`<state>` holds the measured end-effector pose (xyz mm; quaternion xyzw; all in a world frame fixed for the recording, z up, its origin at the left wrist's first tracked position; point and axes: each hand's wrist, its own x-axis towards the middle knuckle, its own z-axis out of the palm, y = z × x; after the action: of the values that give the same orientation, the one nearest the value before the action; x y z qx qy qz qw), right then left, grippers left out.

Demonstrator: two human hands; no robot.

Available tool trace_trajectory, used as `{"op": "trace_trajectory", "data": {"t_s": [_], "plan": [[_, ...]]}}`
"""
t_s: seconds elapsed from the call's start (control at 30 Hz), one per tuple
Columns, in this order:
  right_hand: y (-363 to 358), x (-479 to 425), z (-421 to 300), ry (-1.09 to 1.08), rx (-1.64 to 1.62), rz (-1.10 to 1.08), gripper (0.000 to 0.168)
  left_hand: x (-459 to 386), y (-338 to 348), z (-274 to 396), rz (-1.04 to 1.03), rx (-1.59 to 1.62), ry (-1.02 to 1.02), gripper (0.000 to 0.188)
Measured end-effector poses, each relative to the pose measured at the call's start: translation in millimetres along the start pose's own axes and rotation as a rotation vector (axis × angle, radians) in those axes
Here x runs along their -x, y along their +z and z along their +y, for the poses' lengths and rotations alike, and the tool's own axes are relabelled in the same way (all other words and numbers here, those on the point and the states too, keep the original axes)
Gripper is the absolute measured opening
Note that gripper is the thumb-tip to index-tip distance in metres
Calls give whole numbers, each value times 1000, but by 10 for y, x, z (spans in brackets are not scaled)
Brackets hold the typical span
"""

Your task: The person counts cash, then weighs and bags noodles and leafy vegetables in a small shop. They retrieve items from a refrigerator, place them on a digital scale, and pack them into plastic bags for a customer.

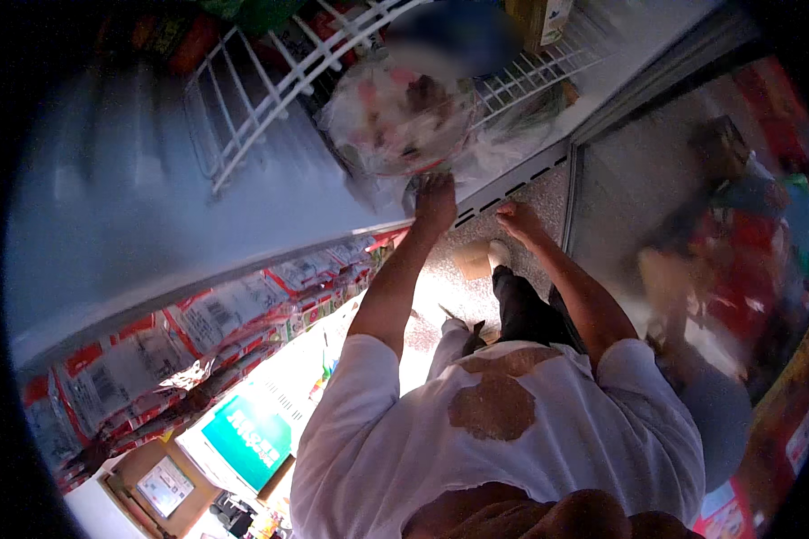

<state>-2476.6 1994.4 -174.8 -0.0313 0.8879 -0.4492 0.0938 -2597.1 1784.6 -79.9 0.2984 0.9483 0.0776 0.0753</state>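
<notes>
My left hand reaches into a lit refrigerated cabinet, just below a round bundle wrapped in clear plastic. Its fingertips are partly hidden in shadow beside something dark and glossy, so a grip cannot be made out. The bundle shows pale, pink and dark brown contents and a red edge low down. My right hand is curled outside the cabinet, near its slotted front sill, with nothing visible in it. Above the bundle is a blurred blue thing.
White wire shelves jut out overhead. Red-and-white packets line the left. Below them are a teal box bearing writing and a cardboard box. A glass door stands at right. Flat cardboard lies on the speckled floor.
</notes>
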Motion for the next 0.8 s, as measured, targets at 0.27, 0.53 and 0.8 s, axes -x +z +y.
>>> {"op": "trace_trajectory", "data": {"t_s": [0.27, 0.53, 0.8], "plan": [[588, 781, -198, 171, 402, -304, 26, 1802, -25, 610, -164, 547, 196, 40], [1078, 2563, 341, 552, 420, -128, 32, 4615, 123, -489, -352, 573, -481, 39], [1104, 1674, -658, 465, 316, -342, 31, 6197, 276, -852, -219, 649, -926, 36]]}}
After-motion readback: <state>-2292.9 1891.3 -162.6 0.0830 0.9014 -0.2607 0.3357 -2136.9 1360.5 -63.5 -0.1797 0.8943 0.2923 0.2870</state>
